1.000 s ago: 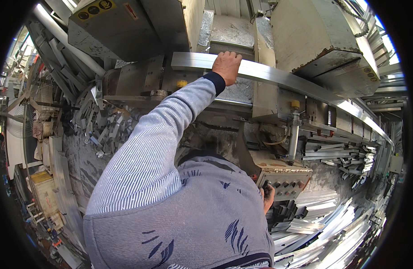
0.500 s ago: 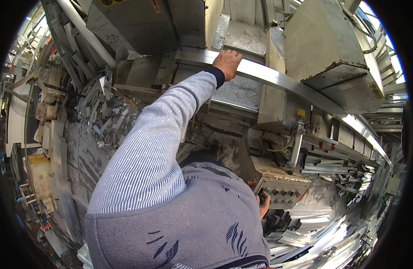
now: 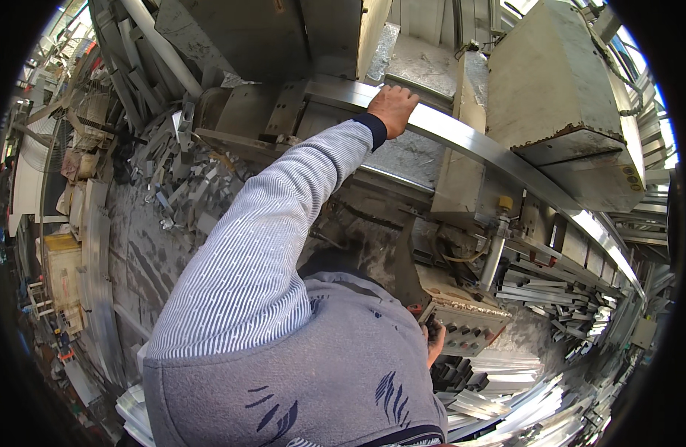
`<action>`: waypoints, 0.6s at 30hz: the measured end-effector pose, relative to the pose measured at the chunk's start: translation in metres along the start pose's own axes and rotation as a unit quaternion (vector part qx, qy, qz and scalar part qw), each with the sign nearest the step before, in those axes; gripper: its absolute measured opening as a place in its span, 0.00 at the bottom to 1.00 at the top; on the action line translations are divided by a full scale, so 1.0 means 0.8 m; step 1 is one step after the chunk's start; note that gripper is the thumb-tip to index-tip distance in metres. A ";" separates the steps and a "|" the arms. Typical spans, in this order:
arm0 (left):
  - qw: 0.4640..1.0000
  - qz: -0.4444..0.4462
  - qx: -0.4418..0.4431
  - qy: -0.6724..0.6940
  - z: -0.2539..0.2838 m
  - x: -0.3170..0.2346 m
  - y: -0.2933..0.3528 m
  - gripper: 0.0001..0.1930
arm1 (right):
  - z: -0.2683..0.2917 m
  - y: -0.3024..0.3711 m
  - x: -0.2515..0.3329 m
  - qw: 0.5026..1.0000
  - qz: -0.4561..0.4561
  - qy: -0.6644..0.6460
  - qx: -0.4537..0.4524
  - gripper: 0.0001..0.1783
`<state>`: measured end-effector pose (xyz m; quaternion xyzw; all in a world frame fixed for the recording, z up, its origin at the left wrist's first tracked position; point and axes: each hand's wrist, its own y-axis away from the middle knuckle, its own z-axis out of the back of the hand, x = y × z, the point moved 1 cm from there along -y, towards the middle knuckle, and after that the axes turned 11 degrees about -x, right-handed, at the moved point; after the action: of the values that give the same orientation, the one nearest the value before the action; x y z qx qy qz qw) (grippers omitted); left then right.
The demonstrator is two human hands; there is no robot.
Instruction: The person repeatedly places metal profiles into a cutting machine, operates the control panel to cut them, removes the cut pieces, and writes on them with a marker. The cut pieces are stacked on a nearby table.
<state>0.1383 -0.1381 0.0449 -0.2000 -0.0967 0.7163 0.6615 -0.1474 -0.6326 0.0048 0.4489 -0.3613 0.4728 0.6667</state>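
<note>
Metal profile (image 3: 462,138) between two machine housings: shift and pinch risks

Clock directions from centre of view.

Obs. Metal profile, silvery and rectangular, runs from between 11 and 12 o'clock to past 3. Left hand (image 3: 391,112) at 1 o'clock, fingers curled over its upper edge; thumb hidden. Right hand (image 3: 435,344) at 5 o'clock by the control box (image 3: 473,335), partly behind the torso (image 3: 298,357); cannot tell whether it pinches a knob or only rests.

Left housing (image 3: 265,37) at 11, right housing (image 3: 563,97) at 2.

Risks (judged).
1. Twist or slide: hold is near the profile's left end, long run toward 3; a knock out there could overpower one hand.
2. Pinch: left hand lies between the housings; fingers could be trapped if the profile jerked sideways. A mistaken touch at the control box might be one cause.
3. Snag: navy cuff (image 3: 373,130) close to the profile's edge.
4. Trip or cut: metal offcuts (image 3: 172,186) strewn between 9 and 10.
</note>
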 end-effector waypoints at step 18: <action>0.999 0.022 0.034 -0.017 -0.002 -0.002 -0.001 0.23 | -0.017 -0.017 0.018 0.999 0.011 -0.008 0.049 0.11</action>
<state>0.1395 -0.1400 0.0444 -0.1671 -0.0790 0.7371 0.6500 -0.1296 -0.6175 0.0102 0.4813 -0.3480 0.4934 0.6354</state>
